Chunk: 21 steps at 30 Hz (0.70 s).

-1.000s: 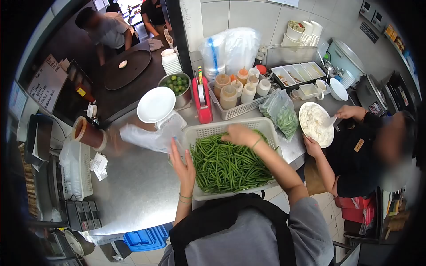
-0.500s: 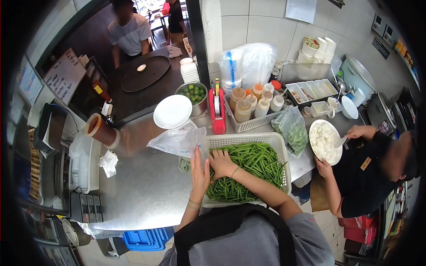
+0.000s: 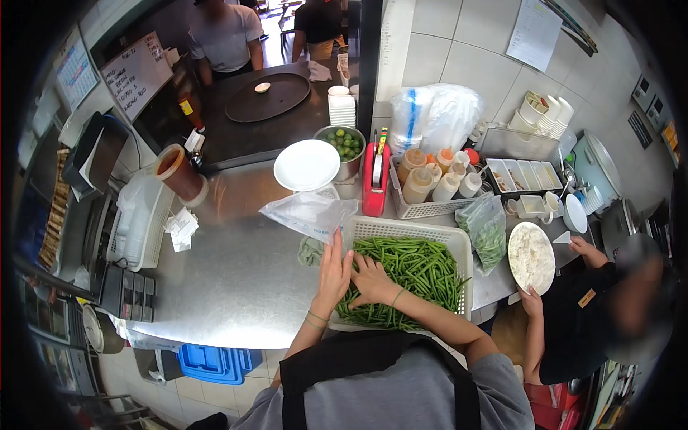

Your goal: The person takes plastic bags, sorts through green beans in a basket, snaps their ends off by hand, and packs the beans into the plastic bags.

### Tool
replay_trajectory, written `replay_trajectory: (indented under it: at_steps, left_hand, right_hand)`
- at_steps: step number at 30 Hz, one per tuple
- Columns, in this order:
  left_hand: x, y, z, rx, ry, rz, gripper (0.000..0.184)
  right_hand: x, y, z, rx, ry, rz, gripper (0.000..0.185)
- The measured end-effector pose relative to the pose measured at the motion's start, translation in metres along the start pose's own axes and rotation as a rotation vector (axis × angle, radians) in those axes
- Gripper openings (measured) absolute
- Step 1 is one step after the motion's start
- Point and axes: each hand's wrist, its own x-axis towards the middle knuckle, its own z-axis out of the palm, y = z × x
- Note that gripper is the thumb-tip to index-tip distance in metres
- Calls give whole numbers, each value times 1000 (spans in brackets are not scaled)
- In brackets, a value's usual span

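A white plastic basket (image 3: pixel 464 247) full of green beans (image 3: pixel 416 269) stands before me on the steel counter. My right hand (image 3: pixel 373 279) lies on the beans at the basket's left side, its fingers spread. Beside it, at the basket's left edge, my left hand (image 3: pixel 333 271) is raised with its fingers extended. A clear plastic bag (image 3: pixel 309 213) spreads out from my left fingertips, over the counter near a white plate (image 3: pixel 307 165). How the bag is held at the fingertips is hard to make out.
Behind the basket are a red tape dispenser (image 3: pixel 375 179), a pot of green citrus (image 3: pixel 345 143), sauce bottles (image 3: pixel 433 175) and a bag of greens (image 3: pixel 485 233). At right a co-worker holds a bowl of white food (image 3: pixel 531 258). Receipts (image 3: pixel 181 229) lie at left.
My right hand came from the middle of the beans to their left side, beside my left hand. The view has shifted. The co-worker's utensil has moved away from the bowl.
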Motion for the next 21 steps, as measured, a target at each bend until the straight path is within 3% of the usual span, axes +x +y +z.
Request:
replay_trajectory:
  at_steps: [1,4,7,13,17,21]
  left_hand:
    - [0,-1,0,2,7,13,54]
    - [1,-3,1,-1,12,12,54]
    - [-1,-1,0,6,22,21,54]
    - [-2,2,-2,-1,41,17,53]
    - [-2,0,-3,30,42,49,54]
    - [-4,2,-4,5,1,-14,54]
  right_hand:
    - [-1,-2,-1,-37,82,12,91]
    - [2,-8,-9,43,-101,128,83]
    - [2,-5,-6,95,-40,118,77]
    - [6,-4,-55,367,72,238,92]
    - [3,7,-28,300,-24,212,98]
    - [9,0,-31,223,-183,212,74]
